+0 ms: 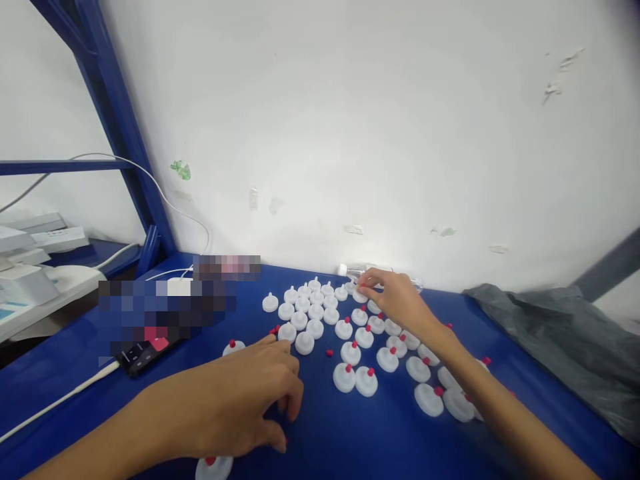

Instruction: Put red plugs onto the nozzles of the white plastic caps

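Spread over the blue table are several white round disc-shaped plastic pieces, each with a short stem. Those in the middle cluster (316, 311) have bare stems; those on the right, such as one disc (367, 381), wear small red caps. My right hand (395, 297) reaches to the far side, thumb and fingers pinched on a red cap at a white disc (360, 295). My left hand (245, 390) hovers palm down at the near left, fingers bent and thumb apart, nothing visible held. Loose red caps (275, 330) lie by its fingers; another red cap (329, 353) lies farther right.
A clear plastic bottle (345, 269) lies along the white wall behind my right hand. A dark grey plastic bag (560, 340) covers the right edge. On the left are a black device (143, 357) with a white cable, blurred items, and white boxes (25, 287) beyond a blue frame (123, 100).
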{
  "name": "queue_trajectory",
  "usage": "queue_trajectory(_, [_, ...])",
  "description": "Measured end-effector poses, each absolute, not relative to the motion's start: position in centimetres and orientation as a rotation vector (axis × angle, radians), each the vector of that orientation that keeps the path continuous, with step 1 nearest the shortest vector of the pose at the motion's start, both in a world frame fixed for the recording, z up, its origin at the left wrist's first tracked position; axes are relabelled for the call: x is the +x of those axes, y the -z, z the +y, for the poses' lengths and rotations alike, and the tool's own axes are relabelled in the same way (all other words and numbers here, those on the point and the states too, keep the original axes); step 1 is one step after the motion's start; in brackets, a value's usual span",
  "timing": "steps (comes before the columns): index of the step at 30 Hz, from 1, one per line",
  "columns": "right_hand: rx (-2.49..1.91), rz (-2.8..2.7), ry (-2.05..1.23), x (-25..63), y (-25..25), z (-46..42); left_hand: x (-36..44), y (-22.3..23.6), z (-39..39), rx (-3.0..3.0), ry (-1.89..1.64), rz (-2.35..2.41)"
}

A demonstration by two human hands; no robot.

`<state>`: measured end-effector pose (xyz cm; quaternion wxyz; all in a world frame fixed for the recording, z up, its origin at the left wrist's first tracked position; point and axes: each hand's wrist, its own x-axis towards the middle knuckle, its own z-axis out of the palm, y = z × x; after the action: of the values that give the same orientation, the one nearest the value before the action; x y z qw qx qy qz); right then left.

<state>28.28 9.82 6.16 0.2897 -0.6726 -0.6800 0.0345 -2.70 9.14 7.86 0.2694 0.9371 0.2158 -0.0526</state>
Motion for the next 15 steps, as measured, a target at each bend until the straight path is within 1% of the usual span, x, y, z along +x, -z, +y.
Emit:
queue_trajectory(3, [-1.824, -1.887, -0.16, 28.9, -5.1, 10.3, -2.5, -7.0, 9.0, 2.55, 0.181, 0.541])
queue_trajectory(7, [-1.853, -1.966, -0.095, 28.9, -5.2, 10.1, -2.5, -6.9, 8.7, 2.613, 0.091, 0.544])
queue_trajectory(12, [-1.84, -2.116, -0.09, 28.3, -5.4, 10.8, -2.2, -7.2, 9.3, 2.682, -0.138, 0.663])
queue_trajectory(15, [-1.816, -2.176, -0.077, 27.9, -5.2, 11.4, -1.9, -7.0, 10.0, 2.683, -0.408, 0.625])
